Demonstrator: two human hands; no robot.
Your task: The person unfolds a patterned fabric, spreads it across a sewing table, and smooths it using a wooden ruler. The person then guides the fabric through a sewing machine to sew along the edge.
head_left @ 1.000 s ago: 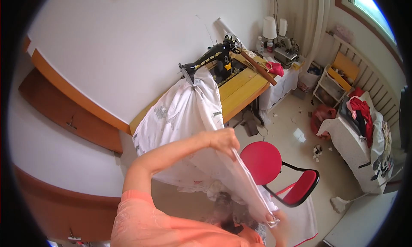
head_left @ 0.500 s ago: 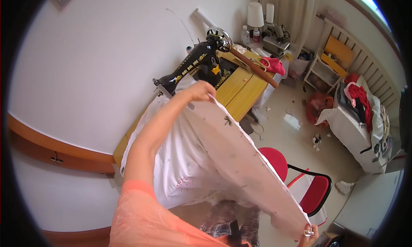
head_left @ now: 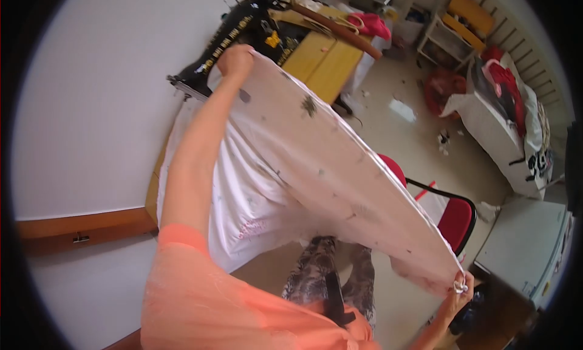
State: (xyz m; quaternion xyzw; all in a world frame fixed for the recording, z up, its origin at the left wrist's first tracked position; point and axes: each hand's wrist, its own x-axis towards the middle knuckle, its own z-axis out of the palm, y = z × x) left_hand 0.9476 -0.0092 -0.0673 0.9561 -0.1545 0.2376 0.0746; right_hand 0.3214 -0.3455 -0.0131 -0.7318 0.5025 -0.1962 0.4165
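A large white cloth (head_left: 328, 161) with scattered leaf prints is stretched diagonally between my hands, its edge pulled fairly straight. My left hand (head_left: 235, 62) grips the upper corner area beside the black sewing machine (head_left: 228, 37). At the lower right, my right hand (head_left: 460, 291) is closed on the other end of that edge, where a bit of the cloth is bunched up. The rest of the cloth hangs down in folds on the left, with a pink printed patch showing.
Yellow sewing table (head_left: 331, 61) under the machine, with a brown bar and a pink cloth (head_left: 370, 25) on it. A red chair (head_left: 456, 219) stands behind the cloth. Clothes are piled on a covered stand (head_left: 495, 128) at right, near a pale fridge-like cabinet (head_left: 522, 247).
My view has tilted downward, so the sewing machine and table sit higher in it. My right hand is farther right, and the cloth's edge stays held between both hands.
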